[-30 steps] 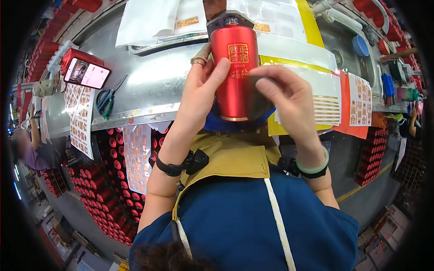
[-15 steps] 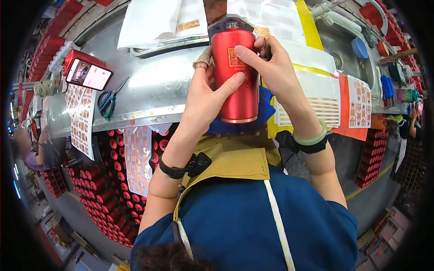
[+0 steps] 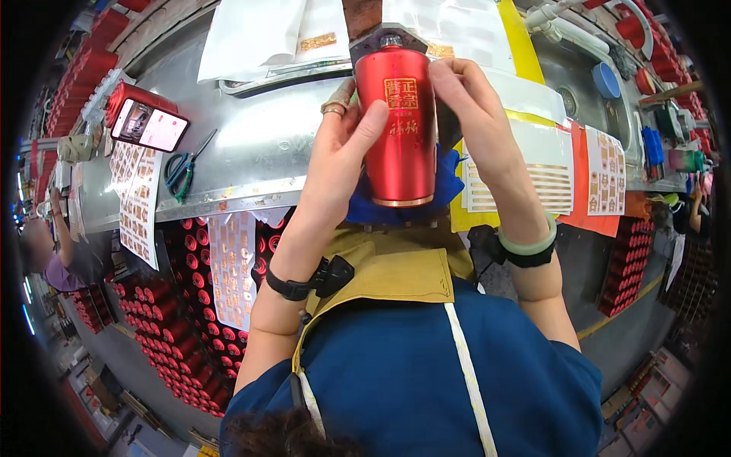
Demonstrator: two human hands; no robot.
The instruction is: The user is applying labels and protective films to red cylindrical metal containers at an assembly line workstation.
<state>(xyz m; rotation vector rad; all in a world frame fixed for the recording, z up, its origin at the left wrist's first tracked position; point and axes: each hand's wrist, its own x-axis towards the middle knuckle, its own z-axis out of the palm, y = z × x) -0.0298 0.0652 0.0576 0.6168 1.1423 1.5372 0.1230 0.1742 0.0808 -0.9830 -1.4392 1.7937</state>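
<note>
Over the blue cloth (image 3: 449, 179), red bottle (image 3: 401, 169): my left hand (image 3: 336, 148) half-curled, holding its side; right hand (image 3: 478, 107) loosely bent at its shoulder, can't tell if gripping. Best hold steady, thumbs off gilt print (image 3: 401, 94).

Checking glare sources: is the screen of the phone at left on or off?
On. The phone screen is lit, showing a dark picture beside a pale panel.

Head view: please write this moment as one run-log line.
left hand: holds glossy red tapered bottle | right hand: at bottle's upper right edge | scissors with blue-green handles: on silver metal table
</note>
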